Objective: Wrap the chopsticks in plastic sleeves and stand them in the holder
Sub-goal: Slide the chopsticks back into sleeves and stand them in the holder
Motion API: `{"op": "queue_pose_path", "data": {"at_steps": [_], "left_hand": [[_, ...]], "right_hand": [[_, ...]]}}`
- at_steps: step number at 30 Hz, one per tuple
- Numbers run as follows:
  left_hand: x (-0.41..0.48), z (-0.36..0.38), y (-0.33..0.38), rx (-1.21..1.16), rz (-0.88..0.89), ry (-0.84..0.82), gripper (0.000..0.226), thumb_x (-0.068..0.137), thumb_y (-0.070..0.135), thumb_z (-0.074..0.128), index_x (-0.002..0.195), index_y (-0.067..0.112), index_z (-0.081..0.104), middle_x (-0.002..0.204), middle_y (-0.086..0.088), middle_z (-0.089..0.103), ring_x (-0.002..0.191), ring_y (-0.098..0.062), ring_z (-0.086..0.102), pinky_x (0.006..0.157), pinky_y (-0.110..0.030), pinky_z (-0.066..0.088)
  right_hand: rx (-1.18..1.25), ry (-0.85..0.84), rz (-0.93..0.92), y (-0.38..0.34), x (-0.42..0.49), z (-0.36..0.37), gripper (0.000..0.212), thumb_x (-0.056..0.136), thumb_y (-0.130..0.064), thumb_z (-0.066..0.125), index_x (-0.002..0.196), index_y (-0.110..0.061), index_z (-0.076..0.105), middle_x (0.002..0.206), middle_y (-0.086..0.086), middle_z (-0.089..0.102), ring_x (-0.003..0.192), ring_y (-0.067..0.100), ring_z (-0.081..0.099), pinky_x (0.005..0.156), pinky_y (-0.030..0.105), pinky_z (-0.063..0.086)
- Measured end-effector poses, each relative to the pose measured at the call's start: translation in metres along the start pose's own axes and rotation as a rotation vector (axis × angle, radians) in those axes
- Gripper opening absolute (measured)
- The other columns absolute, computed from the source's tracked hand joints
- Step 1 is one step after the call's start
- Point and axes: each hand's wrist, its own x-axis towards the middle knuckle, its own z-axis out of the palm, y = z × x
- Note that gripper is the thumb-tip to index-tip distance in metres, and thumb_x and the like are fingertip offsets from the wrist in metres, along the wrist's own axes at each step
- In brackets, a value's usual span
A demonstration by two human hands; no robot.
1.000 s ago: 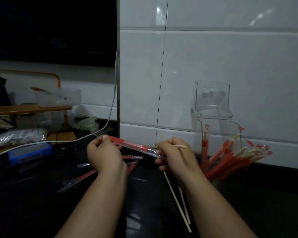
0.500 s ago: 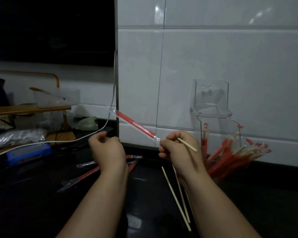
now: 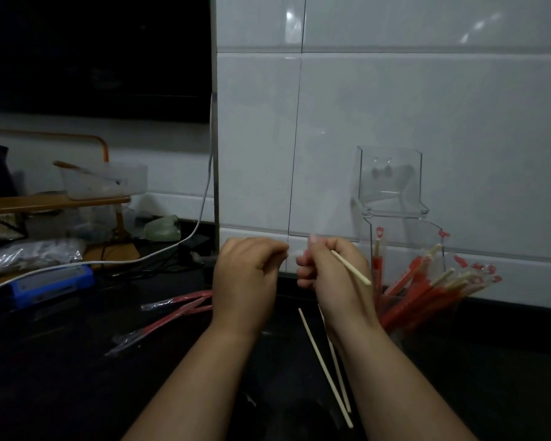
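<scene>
I read the job as well under way but not finished. The biggest sign is the clear holder [image 3: 404, 249] against the white tiled wall [image 3: 427, 122]: it already has a bundle of wrapped chopsticks [image 3: 427, 291] in red sleeves fanned out of it to the right, and one standing upright at its left side. On the dark counter [image 3: 61, 361] the leftovers tell me what remains: several red sleeves [image 3: 172, 313] lie loose to the left of my hands, and two bare chopsticks [image 3: 325, 367] lie side by side just under my right wrist, not yet wrapped. So I judge there are at least these pairs to sleeve and stand up.

Now the hands, which are raised close together in front of the wall, nearly touching. My left hand [image 3: 245, 275] is curled almost into a fist, fingertips pinched toward the right hand; I cannot tell what it has between them, since the spot is blurred. My right hand [image 3: 331, 275] is curled tight as well, and a bare chopstick [image 3: 352, 268] sticks out of it, slanting down to the right toward the holder. Between the two sets of fingertips there is a faint pale blur that may be clear plastic, but I cannot say for sure.
</scene>
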Motion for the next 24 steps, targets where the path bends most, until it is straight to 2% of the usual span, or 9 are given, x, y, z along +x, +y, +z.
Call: {"op": "queue_pose_path", "data": {"at_steps": [2, 5, 8, 10, 14, 17, 21, 24], "left_hand": [[0.0006, -0.0010, 0.0010, -0.041, -0.071, 0.044, 0.009, 0.081, 0.019, 0.070, 0.086, 0.016, 0.076, 0.082, 0.006, 0.072, 0.079, -0.008, 0.052, 0.074, -0.019, 0.036], [0.0017, -0.0027, 0.0017, -0.087, -0.161, 0.084, 0.011, 0.082, 0.019, 0.068, 0.089, 0.015, 0.077, 0.081, 0.006, 0.070, 0.078, -0.007, 0.053, 0.071, -0.027, 0.044], [0.0025, -0.0040, 0.0031, -0.113, -0.173, 0.092, 0.012, 0.083, 0.020, 0.068, 0.089, 0.016, 0.077, 0.080, 0.012, 0.065, 0.078, -0.008, 0.055, 0.070, -0.031, 0.048], [0.0026, -0.0048, 0.0042, -0.108, -0.156, 0.083, 0.011, 0.083, 0.019, 0.068, 0.090, 0.017, 0.076, 0.081, 0.017, 0.060, 0.079, -0.007, 0.054, 0.070, -0.030, 0.048], [0.0015, -0.0046, 0.0052, -0.098, -0.128, 0.070, 0.011, 0.084, 0.017, 0.067, 0.091, 0.016, 0.076, 0.083, 0.020, 0.057, 0.081, -0.007, 0.054, 0.072, -0.029, 0.047], [0.0013, -0.0051, 0.0065, -0.116, -0.119, 0.045, 0.012, 0.085, 0.018, 0.066, 0.091, 0.018, 0.076, 0.084, 0.020, 0.060, 0.084, -0.006, 0.054, 0.072, -0.028, 0.046], [0.0009, -0.0049, 0.0063, -0.131, -0.102, 0.002, 0.010, 0.087, 0.018, 0.066, 0.092, 0.017, 0.076, 0.086, 0.011, 0.069, 0.086, -0.007, 0.055, 0.072, -0.026, 0.046], [0.0001, -0.0046, 0.0067, -0.150, -0.128, -0.012, 0.011, 0.089, 0.013, 0.070, 0.098, 0.018, 0.075, 0.089, 0.014, 0.065, 0.089, -0.006, 0.054, 0.074, -0.028, 0.047]], "right_hand": [[0.007, 0.026, 0.017, -0.0041, 0.0000, 0.0008, 0.022, 0.101, -0.015, 0.049, 0.081, -0.012, 0.056, 0.067, 0.005, 0.060, 0.054, 0.011, 0.053, 0.047, 0.023, 0.043], [-0.044, 0.019, 0.002, -0.0044, -0.0024, -0.0013, 0.018, 0.099, -0.009, 0.050, 0.083, -0.013, 0.058, 0.069, 0.002, 0.063, 0.057, 0.009, 0.054, 0.049, 0.023, 0.044], [-0.130, 0.004, -0.090, -0.0010, -0.0037, -0.0032, 0.015, 0.092, -0.007, 0.059, 0.082, -0.018, 0.061, 0.070, 0.001, 0.066, 0.061, 0.011, 0.058, 0.057, 0.031, 0.047], [-0.184, -0.010, -0.182, -0.0016, -0.0043, -0.0027, 0.012, 0.088, -0.010, 0.065, 0.087, -0.022, 0.065, 0.078, 0.000, 0.067, 0.071, 0.014, 0.061, 0.067, 0.035, 0.051], [-0.182, -0.053, -0.272, -0.0050, -0.0077, -0.0014, 0.025, 0.089, -0.003, 0.067, 0.100, -0.025, 0.066, 0.088, -0.005, 0.066, 0.077, -0.001, 0.060, 0.072, 0.012, 0.048], [-0.201, -0.077, -0.320, -0.0049, -0.0077, -0.0016, 0.025, 0.088, -0.005, 0.069, 0.103, -0.025, 0.067, 0.084, -0.007, 0.063, 0.072, 0.000, 0.058, 0.069, 0.012, 0.046], [-0.273, -0.075, -0.386, -0.0054, -0.0069, -0.0011, 0.023, 0.087, -0.007, 0.070, 0.089, -0.029, 0.066, 0.079, -0.008, 0.063, 0.071, 0.002, 0.058, 0.066, 0.009, 0.043], [-0.316, -0.044, -0.404, -0.0064, -0.0072, -0.0001, 0.028, 0.087, -0.008, 0.070, 0.076, -0.032, 0.062, 0.073, -0.012, 0.063, 0.071, 0.001, 0.056, 0.064, 0.007, 0.041]]}}
